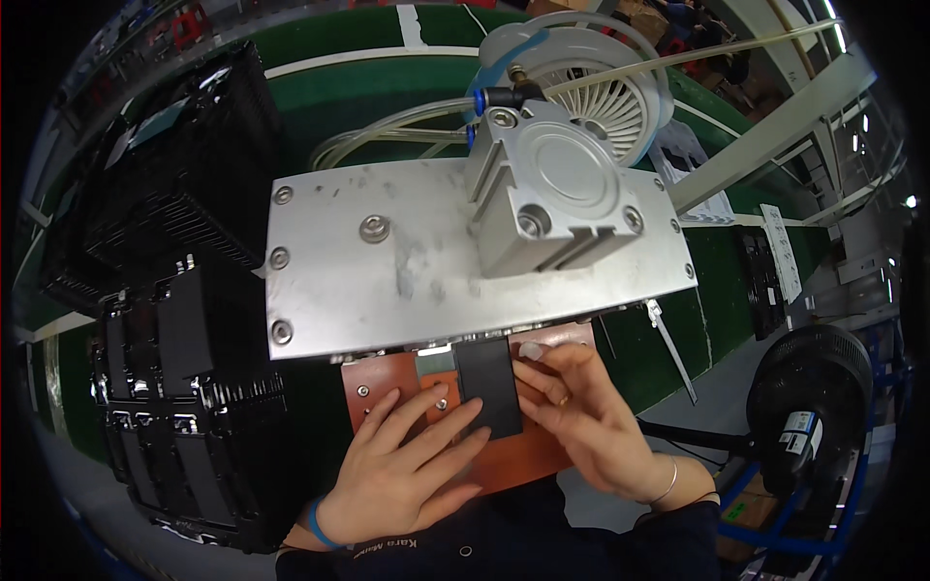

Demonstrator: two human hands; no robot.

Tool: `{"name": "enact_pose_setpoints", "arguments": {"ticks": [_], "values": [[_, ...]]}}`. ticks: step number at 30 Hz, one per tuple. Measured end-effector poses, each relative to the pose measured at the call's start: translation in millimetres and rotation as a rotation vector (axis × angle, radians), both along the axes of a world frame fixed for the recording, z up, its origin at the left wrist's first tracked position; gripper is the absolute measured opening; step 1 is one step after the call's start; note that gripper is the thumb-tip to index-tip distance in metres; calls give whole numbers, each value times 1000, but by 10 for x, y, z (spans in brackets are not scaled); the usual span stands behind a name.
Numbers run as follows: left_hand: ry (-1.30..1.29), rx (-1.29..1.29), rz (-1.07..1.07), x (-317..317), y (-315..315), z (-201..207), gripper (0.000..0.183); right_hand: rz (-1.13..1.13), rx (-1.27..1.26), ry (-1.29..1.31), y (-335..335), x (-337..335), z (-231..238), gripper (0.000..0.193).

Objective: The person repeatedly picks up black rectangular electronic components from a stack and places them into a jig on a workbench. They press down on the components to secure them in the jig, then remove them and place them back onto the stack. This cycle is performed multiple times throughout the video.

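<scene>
A flat black rectangular piece (489,385) lies on the orange-brown fixture plate (528,465), its far end passing under the metal press. My left hand (402,470) rests over the left part of the fixture with fingers spread, the fingertips at the black piece's left edge. On the other side, my right hand (586,412) has bent, closed fingers beside the right edge of the piece. A pale finger cover shows on one fingertip. Whatever might be between those fingers is hidden. The silver press plate (339,252) carries a square air cylinder (557,184) on top.
Black plastic trays (184,387) stand stacked at the left, with more trays (174,165) behind. A white fan (610,97) and clear air hoses (387,121) are beyond the press. Calipers (670,349) lie on the green mat at right, near a black round fan (809,387).
</scene>
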State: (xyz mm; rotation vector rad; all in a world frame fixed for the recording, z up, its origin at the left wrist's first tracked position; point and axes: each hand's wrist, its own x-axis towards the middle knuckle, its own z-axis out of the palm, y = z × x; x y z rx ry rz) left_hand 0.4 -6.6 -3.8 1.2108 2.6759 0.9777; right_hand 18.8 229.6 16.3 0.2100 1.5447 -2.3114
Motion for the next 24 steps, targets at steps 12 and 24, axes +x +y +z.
{"name": "enact_pose_setpoints", "arguments": {"ticks": [12,24], "values": [[19,477,382,228,132,45,41,-53,246,193,-59,104,-36,55],[101,512,661,735,-508,384,26,209,670,1002,-1033,136,282,60]]}}
